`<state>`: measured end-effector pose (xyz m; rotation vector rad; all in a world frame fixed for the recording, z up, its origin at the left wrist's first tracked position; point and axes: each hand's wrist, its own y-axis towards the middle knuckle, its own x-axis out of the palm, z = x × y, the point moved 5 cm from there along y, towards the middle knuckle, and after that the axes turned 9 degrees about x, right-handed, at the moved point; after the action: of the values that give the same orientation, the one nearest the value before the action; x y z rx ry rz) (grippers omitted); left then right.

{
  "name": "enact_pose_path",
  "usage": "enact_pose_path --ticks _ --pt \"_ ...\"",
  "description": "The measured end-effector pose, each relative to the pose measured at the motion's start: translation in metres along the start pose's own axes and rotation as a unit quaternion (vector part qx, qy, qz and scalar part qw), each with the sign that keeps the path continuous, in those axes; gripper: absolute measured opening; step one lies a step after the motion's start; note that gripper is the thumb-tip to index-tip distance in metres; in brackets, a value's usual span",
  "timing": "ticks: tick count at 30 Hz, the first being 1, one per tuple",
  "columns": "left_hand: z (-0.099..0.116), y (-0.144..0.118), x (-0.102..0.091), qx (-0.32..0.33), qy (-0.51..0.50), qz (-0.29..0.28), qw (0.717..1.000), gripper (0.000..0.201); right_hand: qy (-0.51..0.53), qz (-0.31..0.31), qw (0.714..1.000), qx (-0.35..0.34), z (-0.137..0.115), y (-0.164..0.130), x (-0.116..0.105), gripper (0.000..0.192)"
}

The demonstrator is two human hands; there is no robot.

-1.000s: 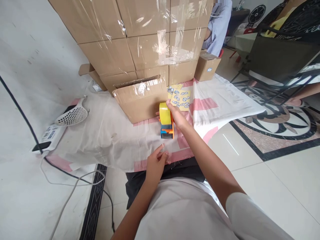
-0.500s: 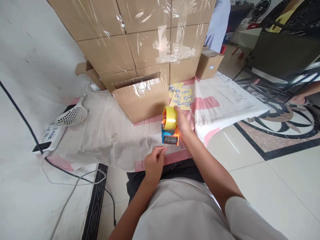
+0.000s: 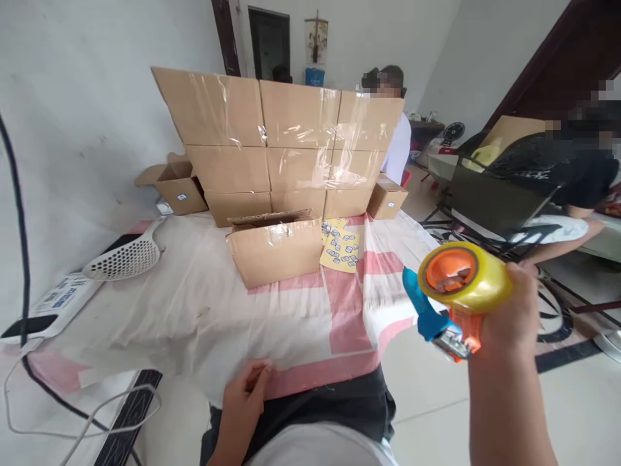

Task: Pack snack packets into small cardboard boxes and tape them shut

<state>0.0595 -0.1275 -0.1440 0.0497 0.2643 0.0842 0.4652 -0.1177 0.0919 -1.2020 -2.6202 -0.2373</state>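
My right hand [image 3: 512,317] grips an orange-and-blue tape dispenser [image 3: 431,317] fitted with a yellow roll of tape [image 3: 485,278]. The dispenser is raised off the right side of the table, its cutter end pointing down. At the table's front edge my left hand [image 3: 245,395] is closed, thumb against the curled fingers; whether anything is pinched there I cannot make out. Farther in stands a cardboard box [image 3: 279,255] with ragged top edges and shiny tape on its front. Yellow sheets [image 3: 342,249] with small printed stickers lie to the right of this box.
Behind rises a wall of stacked, taped cartons [image 3: 295,123]. An open small box [image 3: 180,188] and a closed one [image 3: 388,197] flank it. On the left lie a white perforated scoop [image 3: 126,259] and a power strip [image 3: 58,301]. Two other people are nearby, one behind the stack.
My right hand has swung the tape dispenser up and right, away from my left hand. My left hand stays near the table's front edge. The camera view has tilted up.
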Motion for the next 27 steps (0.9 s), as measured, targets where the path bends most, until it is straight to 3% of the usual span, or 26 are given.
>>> enact_pose_path --ticks 2,5,9,11,13,16,20,23,25,27 --pt "0.013 0.006 -0.008 -0.023 -0.045 0.021 0.999 0.042 0.067 -0.004 0.993 0.092 0.022 -0.012 0.030 0.018" --pt "0.036 0.016 -0.031 -0.015 -0.062 0.077 0.995 0.040 0.035 -0.168 0.958 0.231 0.073 -0.052 0.104 0.033" --pt "0.054 0.020 -0.083 -0.002 -0.082 0.220 0.972 0.031 -0.021 -0.388 0.873 0.295 0.133 -0.129 0.197 0.043" --pt "0.057 0.018 -0.111 0.013 -0.088 0.308 0.947 0.026 -0.035 -0.466 0.828 0.309 0.157 -0.167 0.241 0.045" --pt "0.056 0.016 -0.137 0.030 -0.093 0.390 0.916 0.024 -0.040 -0.514 0.802 0.302 0.177 -0.196 0.290 0.049" --pt "0.050 0.017 -0.161 0.031 -0.103 0.457 0.883 0.024 -0.021 -0.542 0.795 0.270 0.209 -0.222 0.375 0.055" --pt "0.045 0.024 -0.168 0.013 -0.124 0.458 0.880 0.026 0.013 -0.498 0.837 0.225 0.256 -0.228 0.475 0.051" --pt "0.046 0.028 -0.164 0.004 -0.132 0.442 0.887 0.026 -0.051 -0.520 0.817 0.245 0.284 -0.227 0.507 0.047" --pt "0.045 0.032 -0.161 -0.002 -0.135 0.432 0.892 0.026 -0.099 -0.534 0.812 0.214 0.284 -0.221 0.506 0.046" --pt "0.044 0.037 -0.158 -0.005 -0.134 0.422 0.897 0.026 -0.151 -0.514 0.828 0.163 0.271 -0.211 0.487 0.048"
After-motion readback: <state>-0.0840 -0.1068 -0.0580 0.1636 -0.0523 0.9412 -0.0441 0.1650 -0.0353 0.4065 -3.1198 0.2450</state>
